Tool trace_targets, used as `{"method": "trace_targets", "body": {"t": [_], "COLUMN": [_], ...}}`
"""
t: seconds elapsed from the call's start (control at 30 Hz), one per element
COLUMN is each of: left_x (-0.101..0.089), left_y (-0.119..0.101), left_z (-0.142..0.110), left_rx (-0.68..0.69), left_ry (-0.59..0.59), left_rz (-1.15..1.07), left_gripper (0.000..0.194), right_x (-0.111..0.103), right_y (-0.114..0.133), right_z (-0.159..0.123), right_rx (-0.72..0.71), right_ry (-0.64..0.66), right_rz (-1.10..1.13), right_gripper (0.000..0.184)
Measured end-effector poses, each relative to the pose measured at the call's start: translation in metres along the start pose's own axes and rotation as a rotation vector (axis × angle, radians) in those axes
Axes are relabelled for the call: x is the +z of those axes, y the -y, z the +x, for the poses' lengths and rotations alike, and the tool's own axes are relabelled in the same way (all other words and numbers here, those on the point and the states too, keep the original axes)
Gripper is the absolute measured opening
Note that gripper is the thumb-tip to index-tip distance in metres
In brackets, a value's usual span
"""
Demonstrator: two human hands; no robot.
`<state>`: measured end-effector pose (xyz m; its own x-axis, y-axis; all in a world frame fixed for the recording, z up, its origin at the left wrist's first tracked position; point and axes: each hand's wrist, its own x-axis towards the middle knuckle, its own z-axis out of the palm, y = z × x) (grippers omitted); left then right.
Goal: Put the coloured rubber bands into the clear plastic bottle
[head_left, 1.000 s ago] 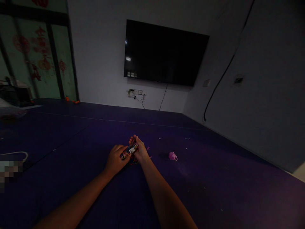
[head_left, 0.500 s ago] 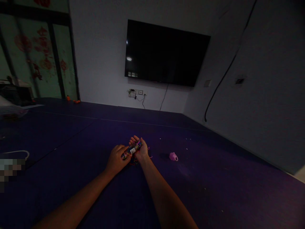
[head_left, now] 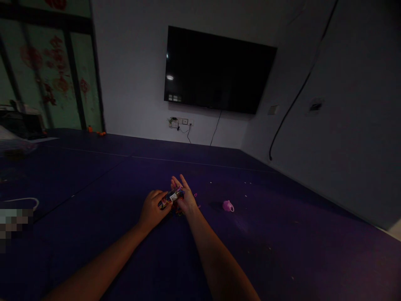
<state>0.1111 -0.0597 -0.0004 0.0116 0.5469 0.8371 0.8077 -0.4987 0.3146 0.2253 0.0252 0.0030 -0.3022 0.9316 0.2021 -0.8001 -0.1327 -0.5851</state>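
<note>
My left hand (head_left: 154, 209) is closed round the near end of a dark, multicoloured, tube-shaped bundle with a white label (head_left: 171, 197). The far end of this bundle lies against the palm of my right hand (head_left: 186, 197), whose fingers stretch out and away from it. Below the hands, thin colourful loops and strands (head_left: 178, 212) rest on the floor, partly hidden by my wrists. Two small pink loops (head_left: 195, 195) stick out just right of my right hand. What the bundle is made of is too dark to tell.
A small pink cup-like item with a ring handle (head_left: 227, 205) lies on the dark blue-purple floor (head_left: 131, 259) to the right, with pale specks around it. A white cord (head_left: 31, 199) curves at left. Ahead, a television (head_left: 219, 69) hangs above wall sockets (head_left: 184, 121).
The fingers of my right hand have straightened and spread away from the bundle. The bundle's far end has shifted slightly left; my left hand keeps its hold.
</note>
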Motion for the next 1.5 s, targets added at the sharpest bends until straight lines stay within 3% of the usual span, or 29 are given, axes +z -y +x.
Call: {"method": "trace_targets", "body": {"t": [0.2,0.57,1.03,1.23,1.5], "left_x": [0.000,0.001,0.001,-0.001,-0.003], "left_y": [0.000,0.001,-0.001,-0.003,-0.005], "left_z": [0.000,0.000,-0.001,0.000,-0.001], "left_rx": [0.007,0.000,-0.011,-0.024,-0.092], "left_ry": [0.007,0.026,0.089,0.081,0.063], "left_rz": [-0.004,-0.010,-0.053,0.009,-0.058], "left_gripper": [0.021,0.022,0.024,0.020,0.019], "right_x": [-0.004,0.000,0.011,0.007,0.003], "right_y": [-0.004,-0.007,0.004,-0.001,-0.002], "right_z": [0.005,0.003,-0.003,-0.003,-0.001], "right_rx": [-0.069,-0.044,0.059,-0.029,0.036], "right_ry": [-0.099,-0.137,-0.207,-0.173,0.025], "right_rz": [0.002,-0.013,-0.009,-0.081,-0.051], "right_gripper": [0.059,0.022,0.030,0.021,0.042]}}
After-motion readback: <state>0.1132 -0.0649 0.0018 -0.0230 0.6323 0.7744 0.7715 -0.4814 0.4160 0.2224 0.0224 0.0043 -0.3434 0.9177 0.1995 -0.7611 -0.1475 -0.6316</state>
